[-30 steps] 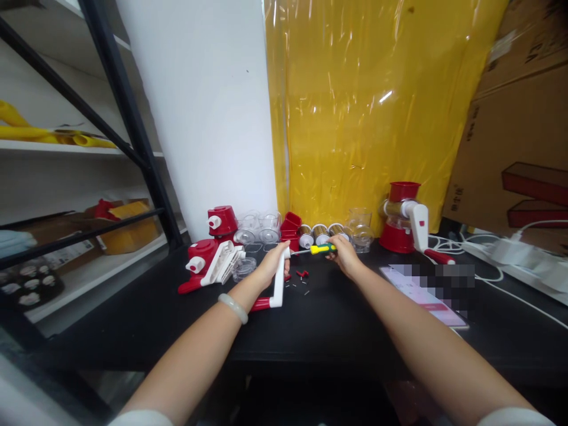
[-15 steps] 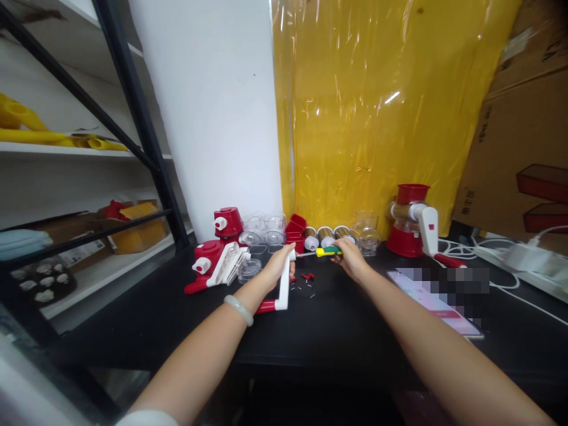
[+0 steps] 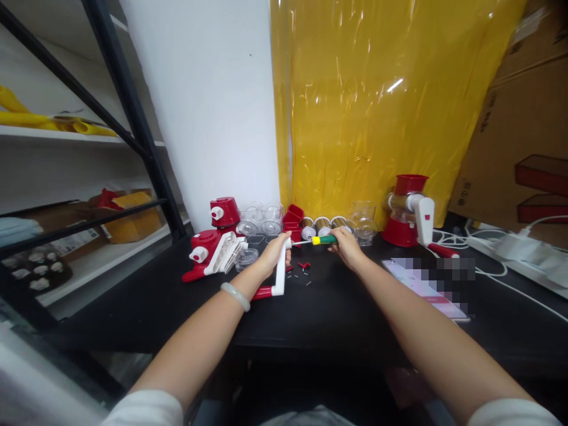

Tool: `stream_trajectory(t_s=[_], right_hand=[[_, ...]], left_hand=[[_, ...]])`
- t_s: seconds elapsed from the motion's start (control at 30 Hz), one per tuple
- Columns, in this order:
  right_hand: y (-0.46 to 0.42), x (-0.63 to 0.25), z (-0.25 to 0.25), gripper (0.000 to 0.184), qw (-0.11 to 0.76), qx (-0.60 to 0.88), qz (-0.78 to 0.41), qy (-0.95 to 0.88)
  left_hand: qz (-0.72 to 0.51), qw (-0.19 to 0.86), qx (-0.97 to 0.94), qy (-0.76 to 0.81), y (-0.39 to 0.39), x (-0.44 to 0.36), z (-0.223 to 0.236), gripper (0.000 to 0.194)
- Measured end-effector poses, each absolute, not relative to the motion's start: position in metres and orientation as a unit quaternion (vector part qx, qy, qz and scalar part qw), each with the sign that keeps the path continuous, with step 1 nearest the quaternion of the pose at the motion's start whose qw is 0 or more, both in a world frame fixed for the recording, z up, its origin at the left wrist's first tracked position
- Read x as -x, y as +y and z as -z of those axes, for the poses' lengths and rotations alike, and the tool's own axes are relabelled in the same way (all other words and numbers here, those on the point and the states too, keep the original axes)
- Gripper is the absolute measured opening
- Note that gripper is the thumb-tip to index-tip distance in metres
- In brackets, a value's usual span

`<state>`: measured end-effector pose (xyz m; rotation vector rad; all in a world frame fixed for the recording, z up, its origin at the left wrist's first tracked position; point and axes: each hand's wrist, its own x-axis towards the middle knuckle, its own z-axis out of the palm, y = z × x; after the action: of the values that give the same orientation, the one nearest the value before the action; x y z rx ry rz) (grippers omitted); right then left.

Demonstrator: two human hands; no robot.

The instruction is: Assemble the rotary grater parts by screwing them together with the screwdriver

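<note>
My left hand (image 3: 276, 254) is wrapped round the upper end of a white crank handle (image 3: 279, 277), whose red grip (image 3: 262, 293) points left at the bottom. In my right hand (image 3: 348, 247) is a screwdriver (image 3: 323, 239) with a yellow and green handle. Its shaft runs left to the top end of the crank; whether the tip sits in a screw is too small to tell. Below the hands, small red parts (image 3: 304, 265) and several tiny screws (image 3: 307, 283) lie on the black table (image 3: 310, 325).
Red grater bodies (image 3: 205, 248), white crank arms (image 3: 224, 254), clear plastic parts (image 3: 271, 220) and metal drums (image 3: 308, 227) line the back. An assembled rotary grater (image 3: 402, 219) stands right, near a tablet (image 3: 426, 290), a power strip (image 3: 528, 248) and cables. Shelving (image 3: 146, 142) rises at left.
The view shifts slightly as the head moves. Both hands keep their hold, with the screwdriver still against the crank's end; its handle shows turned a little in my right fingers.
</note>
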<state>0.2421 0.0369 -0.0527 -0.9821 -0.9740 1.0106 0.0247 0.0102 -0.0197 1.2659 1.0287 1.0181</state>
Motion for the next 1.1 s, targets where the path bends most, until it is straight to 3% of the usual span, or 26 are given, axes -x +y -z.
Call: stream_trajectory(t_s=[0.2,0.37,0.63,0.8,0.97,1.1], right_hand=[[0.0387,-0.2430,0.0534,0.017,0.662,0.399,-0.482,-0.412],[0.0428,-0.2478,0.0569,0.036,0.633,0.475,-0.408,-0.455],[0.0370,-0.2419,0.0507,0.016,0.653,0.430,-0.469,-0.412],[0.0414,-0.2446,0.0544,0.020,0.666,0.396,-0.492,-0.397],[0.0438,-0.2481,0.0575,0.037,0.634,0.471,-0.412,-0.454],[0.0415,-0.2475,0.0549,0.032,0.631,0.478,-0.409,-0.454]], left_hand=[[-0.432,0.561,-0.559,0.431,0.0099,-0.0253,0.0196,0.044],[-0.432,0.557,-0.557,0.439,0.0097,-0.0256,0.0188,0.044],[-0.432,0.554,-0.557,0.443,0.0081,-0.0259,0.0173,0.043],[-0.417,0.553,-0.564,0.449,0.0066,-0.0276,0.0168,0.040],[-0.417,0.530,-0.579,0.458,0.0069,-0.0268,0.0164,0.042],[-0.420,0.526,-0.585,0.453,0.0081,-0.0258,0.0175,0.043]])
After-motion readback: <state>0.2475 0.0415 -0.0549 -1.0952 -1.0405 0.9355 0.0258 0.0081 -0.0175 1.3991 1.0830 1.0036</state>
